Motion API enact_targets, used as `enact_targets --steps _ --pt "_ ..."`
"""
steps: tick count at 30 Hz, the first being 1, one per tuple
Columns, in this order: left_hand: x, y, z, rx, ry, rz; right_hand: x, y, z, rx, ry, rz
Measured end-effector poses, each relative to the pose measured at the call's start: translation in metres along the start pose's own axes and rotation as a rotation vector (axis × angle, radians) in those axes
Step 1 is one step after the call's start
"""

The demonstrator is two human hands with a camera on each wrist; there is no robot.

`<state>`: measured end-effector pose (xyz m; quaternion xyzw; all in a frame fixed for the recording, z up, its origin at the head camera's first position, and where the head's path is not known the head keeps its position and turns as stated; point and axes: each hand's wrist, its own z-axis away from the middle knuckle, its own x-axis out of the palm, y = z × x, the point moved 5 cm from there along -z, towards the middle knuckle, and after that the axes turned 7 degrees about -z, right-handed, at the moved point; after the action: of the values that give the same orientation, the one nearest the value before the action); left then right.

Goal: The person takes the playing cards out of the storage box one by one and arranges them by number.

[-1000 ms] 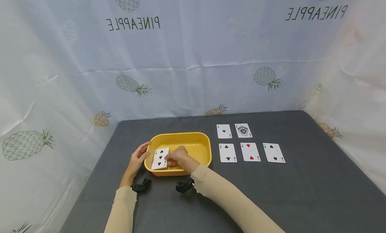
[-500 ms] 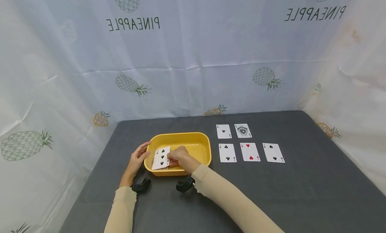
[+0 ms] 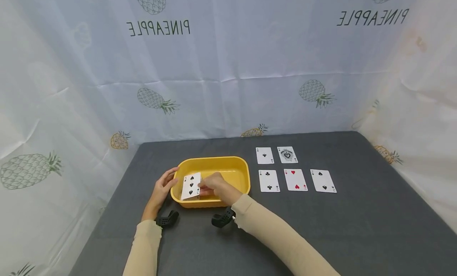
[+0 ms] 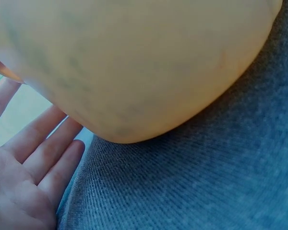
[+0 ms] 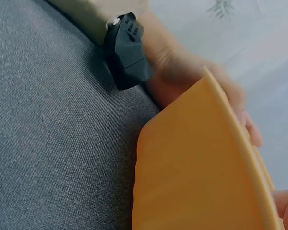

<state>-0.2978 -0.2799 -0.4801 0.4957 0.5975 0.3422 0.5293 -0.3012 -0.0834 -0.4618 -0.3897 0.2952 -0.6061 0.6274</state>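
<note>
Your left hand (image 3: 163,190) is spread, fingers extended and grasping nothing, resting against the left end of the yellow tray (image 3: 236,181) on the dark table (image 3: 357,220). Your right hand (image 3: 216,184) reaches inside that tray, its fingers drawn together at the right edge of the three of spades (image 3: 191,185), which lies face up in the tray's left part; the grip appears to be a pinch, though the fingertips are partly hidden. To the tray's right you have five face-up cards (image 3: 295,180), two behind three.
</note>
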Motion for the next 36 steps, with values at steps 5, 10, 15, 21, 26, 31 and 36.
enact_targets --steps 5,10,15,21,26,31,36 --pt "0.000 -0.001 0.000 -0.018 -0.001 -0.020 -0.004 -0.004 0.003 -0.009 -0.021 0.013" --pt "-0.001 -0.001 0.000 -0.013 0.006 -0.028 -0.008 -0.012 0.009 -0.017 -0.057 0.015" --pt "-0.001 -0.001 0.000 -0.023 0.009 -0.032 -0.013 -0.018 0.016 -0.033 -0.097 -0.019" --pt "0.000 -0.001 0.001 -0.034 0.003 -0.043 -0.024 -0.022 0.026 -0.063 -0.135 -0.002" --pt "0.000 -0.001 0.002 -0.046 0.002 -0.055 -0.035 -0.022 0.034 -0.083 -0.189 0.003" --pt "0.000 0.000 0.002 -0.049 0.002 -0.049 -0.052 -0.023 0.046 -0.152 -0.287 0.052" --pt "0.001 0.000 0.001 -0.047 0.002 -0.054 -0.069 -0.027 0.057 -0.187 -0.330 0.100"
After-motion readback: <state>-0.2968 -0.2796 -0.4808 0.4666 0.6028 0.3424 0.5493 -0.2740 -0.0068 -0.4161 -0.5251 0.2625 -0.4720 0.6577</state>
